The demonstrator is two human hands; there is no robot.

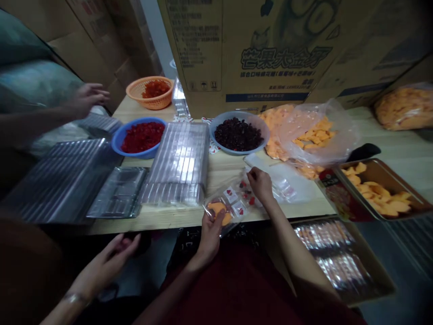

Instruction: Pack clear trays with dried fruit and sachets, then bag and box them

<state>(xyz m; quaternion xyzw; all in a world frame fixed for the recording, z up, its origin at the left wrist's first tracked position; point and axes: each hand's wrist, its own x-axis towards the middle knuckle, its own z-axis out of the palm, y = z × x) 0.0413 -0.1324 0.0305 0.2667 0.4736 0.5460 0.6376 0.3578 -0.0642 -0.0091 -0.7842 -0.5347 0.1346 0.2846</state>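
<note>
My left hand (pixel 210 232) grips the near left end of a clear plastic tray (pixel 234 209), thumb over the orange slices (pixel 216 207) in it. Small white packets with red marks (pixel 231 194) and dark and red bits lie in other compartments. Over the tray's far right end, my right hand (pixel 261 183) is closed, fingertips pinched together; what they hold, if anything, is too small to make out. Clear film (pixel 219 186) shows around the tray. Just right of my right hand lie a white sheet (pixel 301 183) and small clear packets (pixel 287 189).
Beyond stand a blue bowl of red pieces (pixel 117 140), a bowl of dark pieces (pixel 216 139), an orange basket (pixel 157 103) and stacked clear trays (pixel 181 153). At right are bagged orange slices (pixel 318 135) and a tin (pixel 417 198). A co-worker's hands (pixel 117 255) are at left.
</note>
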